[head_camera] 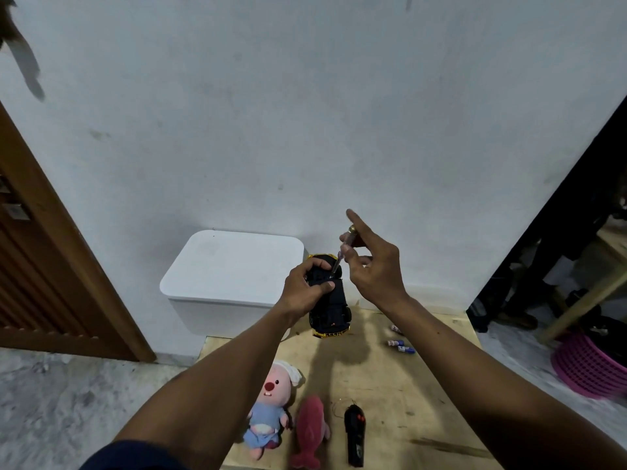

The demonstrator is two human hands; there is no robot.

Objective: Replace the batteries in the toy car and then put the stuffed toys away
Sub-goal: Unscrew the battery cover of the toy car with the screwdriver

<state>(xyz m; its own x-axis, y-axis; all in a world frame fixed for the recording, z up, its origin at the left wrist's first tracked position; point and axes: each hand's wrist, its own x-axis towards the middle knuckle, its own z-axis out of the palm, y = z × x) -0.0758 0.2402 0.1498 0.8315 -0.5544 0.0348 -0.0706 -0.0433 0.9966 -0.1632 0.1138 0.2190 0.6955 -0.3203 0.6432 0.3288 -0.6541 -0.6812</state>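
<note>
Toy car (331, 308), underside showing, long axis toward the wall, gripped by left hand (303, 290); right hand (375, 269) pinches screwdriver (345, 248).

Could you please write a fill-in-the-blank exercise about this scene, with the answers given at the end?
1. The left hand grips the black toy car, and the right hand holds a ____ to it.
2. Next to the pink fish toy on the wooden table lies a black ____.
3. The table carries ____ stuffed toys.

Answers: screwdriver; remote control; two.
</note>
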